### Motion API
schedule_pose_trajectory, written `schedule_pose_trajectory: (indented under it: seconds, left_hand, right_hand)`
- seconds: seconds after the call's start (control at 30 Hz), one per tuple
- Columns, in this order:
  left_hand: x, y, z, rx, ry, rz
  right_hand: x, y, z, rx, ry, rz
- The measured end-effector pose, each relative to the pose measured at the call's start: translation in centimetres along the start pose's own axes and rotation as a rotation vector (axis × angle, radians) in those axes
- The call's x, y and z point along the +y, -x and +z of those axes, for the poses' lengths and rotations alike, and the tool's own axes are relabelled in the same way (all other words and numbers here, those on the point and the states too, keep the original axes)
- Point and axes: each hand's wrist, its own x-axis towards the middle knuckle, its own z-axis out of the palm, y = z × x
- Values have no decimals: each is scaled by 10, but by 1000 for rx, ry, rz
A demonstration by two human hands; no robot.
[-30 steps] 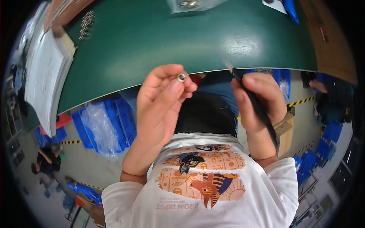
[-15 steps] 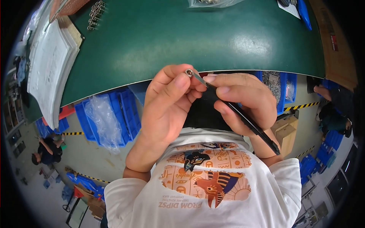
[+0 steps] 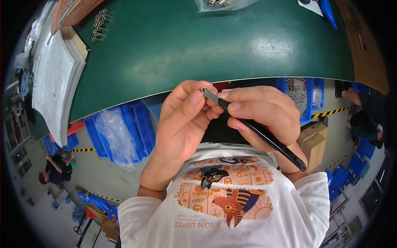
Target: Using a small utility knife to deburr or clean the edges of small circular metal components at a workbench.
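My left hand (image 3: pixel 180 120) pinches a small shiny metal part (image 3: pixel 204 89) between thumb and forefinger; its rounded end pokes out, and the rest is hidden by the fingers. My right hand (image 3: pixel 269 110) grips a black utility knife (image 3: pixel 264 133), its handle slanting down toward my right forearm. The knife's short grey blade (image 3: pixel 211 96) extends to the metal part and overlaps its end. Both hands are held over my lap, just this side of the table edge.
A green table (image 3: pixel 178 45) lies ahead. On it are a row of small metal parts (image 3: pixel 100 25), a paper stack (image 3: pixel 58 78) and a clear bag of metal pieces (image 3: pixel 225 4). Blue bins (image 3: pixel 142 128) stand below at the left, cardboard boxes (image 3: pixel 313 144) at the right.
The knife blade has moved up and left, now covering the metal part's round opening that showed before. My left fingertips sit slightly lower in the picture.
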Motion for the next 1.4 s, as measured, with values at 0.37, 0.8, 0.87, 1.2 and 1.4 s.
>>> schedule_pose_trajectory:
  seconds: [0.37,0.8,0.87,1.2,1.4]
  left_hand:
    - [-3,-1,-6,-57,43,-51]
    - [-3,3,-3,-39,204,-156]
    - [-3,3,-3,-46,201,-154]
    - [-3,1,-4,-69,176,-157]
    - [-3,1,-4,-58,162,-155]
  right_hand:
    - [3,3,-2,-19,-31,2]
    - [-1,6,-5,-49,81,-37]
    - [0,5,-7,-52,69,-29]
    - [-1,3,-10,-67,41,-11]
    - [-5,5,-15,-163,83,32]
